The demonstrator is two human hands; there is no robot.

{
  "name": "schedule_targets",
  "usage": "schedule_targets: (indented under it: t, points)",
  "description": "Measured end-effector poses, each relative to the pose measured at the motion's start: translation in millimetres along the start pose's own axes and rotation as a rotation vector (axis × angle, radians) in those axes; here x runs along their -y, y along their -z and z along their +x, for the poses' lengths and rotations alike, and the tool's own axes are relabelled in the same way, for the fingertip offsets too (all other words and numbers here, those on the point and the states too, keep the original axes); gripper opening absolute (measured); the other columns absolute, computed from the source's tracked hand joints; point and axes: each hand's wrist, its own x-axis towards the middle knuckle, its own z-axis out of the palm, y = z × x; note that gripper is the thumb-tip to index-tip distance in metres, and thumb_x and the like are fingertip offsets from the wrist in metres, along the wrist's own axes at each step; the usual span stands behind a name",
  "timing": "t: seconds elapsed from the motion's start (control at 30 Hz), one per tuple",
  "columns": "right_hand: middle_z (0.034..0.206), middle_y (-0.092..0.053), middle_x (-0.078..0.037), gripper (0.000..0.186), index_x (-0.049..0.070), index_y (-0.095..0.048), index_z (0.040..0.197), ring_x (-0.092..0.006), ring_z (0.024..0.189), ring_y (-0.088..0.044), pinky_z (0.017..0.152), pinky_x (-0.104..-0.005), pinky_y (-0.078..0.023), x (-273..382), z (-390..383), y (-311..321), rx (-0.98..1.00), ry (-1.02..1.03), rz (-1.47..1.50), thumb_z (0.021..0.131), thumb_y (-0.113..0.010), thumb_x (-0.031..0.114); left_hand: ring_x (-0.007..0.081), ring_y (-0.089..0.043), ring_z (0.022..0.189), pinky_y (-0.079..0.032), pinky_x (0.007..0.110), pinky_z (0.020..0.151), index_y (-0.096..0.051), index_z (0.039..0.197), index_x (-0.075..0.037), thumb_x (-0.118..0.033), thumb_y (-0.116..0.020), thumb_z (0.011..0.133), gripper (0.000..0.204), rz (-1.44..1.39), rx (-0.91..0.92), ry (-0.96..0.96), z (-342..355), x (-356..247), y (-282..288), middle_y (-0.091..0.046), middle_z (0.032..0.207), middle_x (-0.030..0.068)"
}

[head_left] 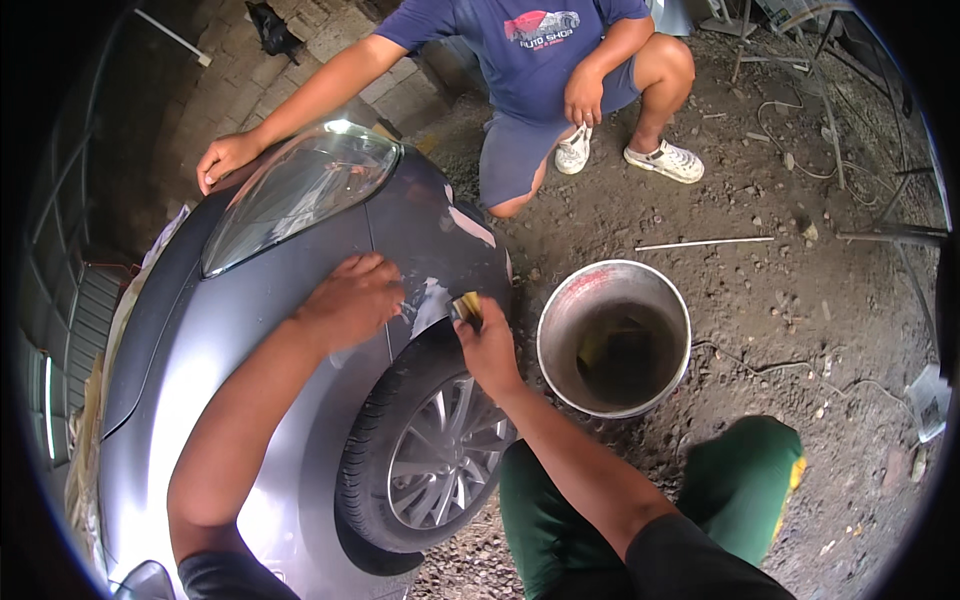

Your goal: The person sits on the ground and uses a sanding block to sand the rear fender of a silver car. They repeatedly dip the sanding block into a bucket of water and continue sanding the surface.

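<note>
Two bare hands are at the front of a shiny gray car [225,375], just above its front wheel [372,455].
Closest are the person's green pants [735,490], with a bit of yellow on one leg. The right hand [490,345] pinches a small yellow and dark block [466,306], up by the top of the tire. The left hand [352,298] rests on the car with bent fingers; I can't tell if it holds anything. A round bucket [572,312] stands on the dirt [780,340], with something dark inside. Beside the block, the car has a white patch [431,303], and a pinkish patch [473,227] is farther on. Past them is the clear headlight [310,195]. Farthest off, another person [505,155] crouches, one hand on the car. Their blue shirt [468,50] has printed words and a red and white car picture [541,28].
</note>
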Motion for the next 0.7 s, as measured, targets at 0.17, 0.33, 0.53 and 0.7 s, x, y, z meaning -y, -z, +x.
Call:
schedule_targets:
  t: [0.17, 0.33, 0.53, 0.7]
  points:
    - [0.118, -0.073, -0.028, 0.033, -0.001, -0.064, 0.124, -0.0489, 0.115, -0.069, 0.1, -0.0542, -0.055, -53, 53, 60, 0.025, -0.148, -0.386, 0.096, -0.072, 0.012, 0.0264, -0.057, 0.137, -0.041, 0.044, 0.119, -0.077, 0.108, -0.01, -0.018, -0.068, 0.099, 0.016, 0.264, -0.121, -0.085, -17, 14, -10, -0.069, 0.133, 0.0097]
    - [0.122, -0.078, -0.026, 0.036, 0.001, -0.077, 0.122, -0.0412, 0.122, -0.073, 0.106, -0.0481, -0.057, -178, 82, 192, 0.638, -0.526, -1.278, 0.091, -0.075, 0.019, 0.0259, -0.059, 0.135, -0.042, 0.042, 0.118, -0.077, 0.107, -0.01, -0.014, -0.067, 0.094, 0.017, 0.264, -0.098, -0.118, -15, 3, -15, -0.07, 0.132, 0.0092]
    - [0.13, -0.078, -0.021, 0.033, 0.008, -0.083, 0.121, -0.0362, 0.126, -0.073, 0.107, -0.0477, -0.058, -305, 55, 222, 0.987, -0.264, -1.618, 0.09, -0.079, 0.019, 0.0248, -0.062, 0.127, -0.046, 0.041, 0.112, -0.077, 0.106, -0.01, -0.011, -0.068, 0.09, 0.019, 0.267, -0.136, -0.067, -4, -6, -16, -0.072, 0.122, 0.0066]
    - [0.127, -0.079, -0.019, 0.036, 0.008, -0.083, 0.122, -0.0332, 0.122, -0.076, 0.102, -0.0471, -0.061, -294, 67, 225, 0.91, -0.285, -1.607, 0.088, -0.084, 0.019, 0.0249, -0.065, 0.118, -0.05, 0.042, 0.106, -0.077, 0.107, -0.01, -0.009, -0.071, 0.089, 0.019, 0.162, -0.202, -0.042, 6, 0, -22, -0.072, 0.109, 0.0051]
